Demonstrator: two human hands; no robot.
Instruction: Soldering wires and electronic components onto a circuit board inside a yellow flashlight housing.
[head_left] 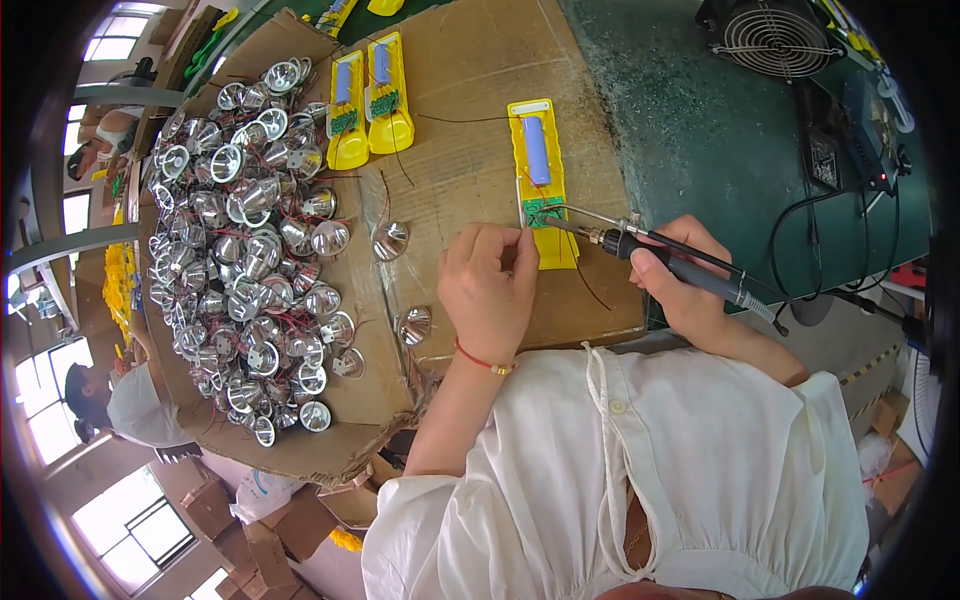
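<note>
My right hand (pixel 685 280) is wrapped round a soldering iron (pixel 690 272) with a thin metal feed tube alongside. Its tip touches or hovers just over a green circuit board (pixel 543 211) in a yellow flashlight housing (pixel 558 248). A purple battery cell (pixel 537 150) lies in the upper part of that housing. My left hand (pixel 490 285) is closed at the left edge of the housing, thumb and fingers pinched together; what they pinch, if anything, is hidden. Thin dark wires trail from the housing to the left and lower right.
Many silver reflectors (pixel 245 290) with red wires fill a cardboard tray at left. Two loose reflectors (pixel 390 240) lie beside it. Two more yellow housings (pixel 388 95) rest on the cardboard sheet (pixel 480 60). At right are a fan (pixel 775 42), a soldering station (pixel 860 130) and cables.
</note>
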